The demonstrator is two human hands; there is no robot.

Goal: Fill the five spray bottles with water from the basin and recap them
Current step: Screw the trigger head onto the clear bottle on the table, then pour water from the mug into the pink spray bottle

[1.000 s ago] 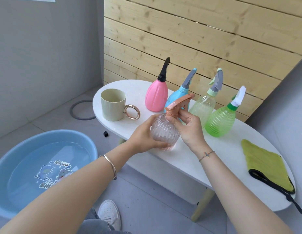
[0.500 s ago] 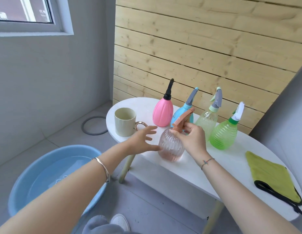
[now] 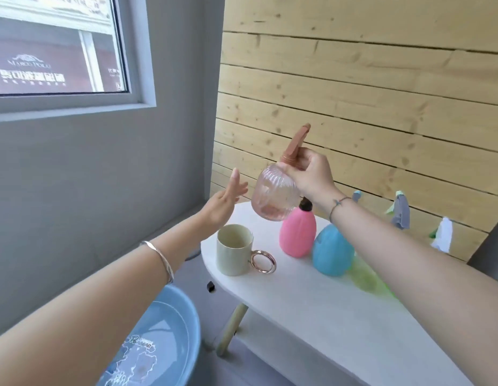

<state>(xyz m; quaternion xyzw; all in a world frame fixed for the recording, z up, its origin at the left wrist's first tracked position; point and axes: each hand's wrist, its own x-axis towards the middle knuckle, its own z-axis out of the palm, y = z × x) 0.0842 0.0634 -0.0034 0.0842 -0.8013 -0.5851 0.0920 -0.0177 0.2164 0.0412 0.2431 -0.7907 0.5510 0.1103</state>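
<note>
My right hand (image 3: 310, 174) grips the neck and trigger of a clear ribbed pink spray bottle (image 3: 274, 195) with a brown spray head, holding it up above the white table (image 3: 311, 305). Just left of the bottle, my left hand (image 3: 224, 201) is open and apart from it. On the table stand a pink bottle (image 3: 297, 235) and a blue bottle (image 3: 332, 250). Two more bottles behind my right forearm show only their spray heads (image 3: 399, 211) and a green blur (image 3: 363, 275). The blue basin (image 3: 169, 338) with water sits on the floor at lower left.
A cream mug (image 3: 233, 249) with a gold ring handle stands near the table's left end. Behind the table runs a wooden plank wall, with a grey wall and a window at left. A small black object (image 3: 210, 286) lies on the floor.
My right hand has lifted the clear pink bottle off the table and raised it. My left hand let go of the bottle and opened. The view tilted upward.
</note>
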